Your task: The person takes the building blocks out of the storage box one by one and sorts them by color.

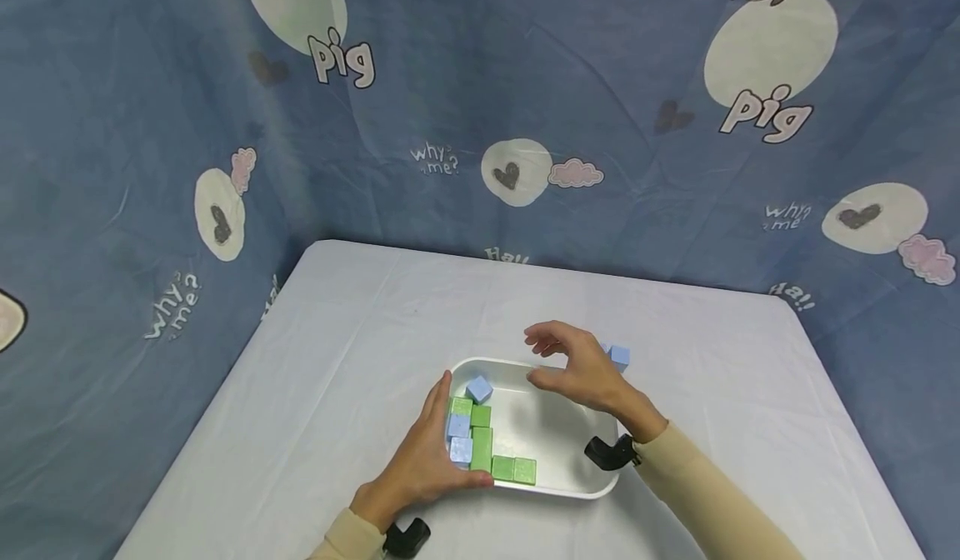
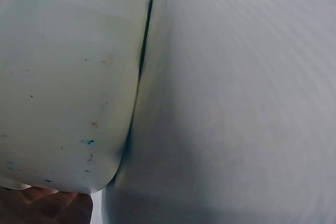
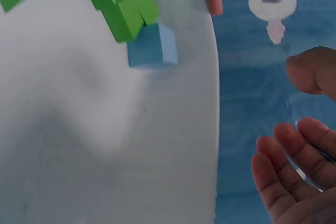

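Observation:
A white tray holds blue and green blocks toward its left end. My left hand grips that end, with the thumb along the front rim and the fingers at the left side. In the left wrist view, fingertips show beside the tray's outer wall. One blue block sits tilted near the back left corner, next to a green block. Over the back right rim hovers my right hand, thumb and loosely bent fingers apart, nothing between them. In the right wrist view its fingers are also bare.
Blue blocks lie on the white tablecloth behind the right hand, partly hidden by it. Two green blocks line the tray's front wall. A blue printed curtain hangs behind the table.

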{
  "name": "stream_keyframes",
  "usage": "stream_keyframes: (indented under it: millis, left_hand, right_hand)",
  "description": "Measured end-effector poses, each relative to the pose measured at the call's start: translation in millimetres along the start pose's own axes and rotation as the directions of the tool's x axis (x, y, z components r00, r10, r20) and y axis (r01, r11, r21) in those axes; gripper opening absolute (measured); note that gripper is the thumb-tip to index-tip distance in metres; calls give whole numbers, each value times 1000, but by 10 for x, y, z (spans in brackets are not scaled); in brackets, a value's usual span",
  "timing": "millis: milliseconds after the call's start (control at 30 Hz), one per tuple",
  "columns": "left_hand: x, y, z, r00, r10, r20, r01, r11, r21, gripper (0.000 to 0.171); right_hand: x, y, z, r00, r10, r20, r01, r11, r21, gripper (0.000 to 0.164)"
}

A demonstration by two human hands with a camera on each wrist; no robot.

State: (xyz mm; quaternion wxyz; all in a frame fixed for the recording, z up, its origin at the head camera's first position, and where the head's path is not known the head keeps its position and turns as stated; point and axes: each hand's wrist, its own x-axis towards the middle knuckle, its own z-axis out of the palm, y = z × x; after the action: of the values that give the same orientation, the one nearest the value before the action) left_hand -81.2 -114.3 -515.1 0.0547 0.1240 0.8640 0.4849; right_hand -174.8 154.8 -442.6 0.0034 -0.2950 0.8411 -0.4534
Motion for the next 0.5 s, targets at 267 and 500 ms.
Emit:
stream_keyframes:
  millis: [267,500]
  left_hand:
    - [-14,-18,-10,1000,7,-3,-7,1000,2,157]
    - [-15,-18,-17,1000,6,8,-6,1000,-12,156]
  right_hand:
    - [91,-21,193,996,-47,74,45,999,29,48]
    - [157,-40,331,985,-116,131,107,992,70,45]
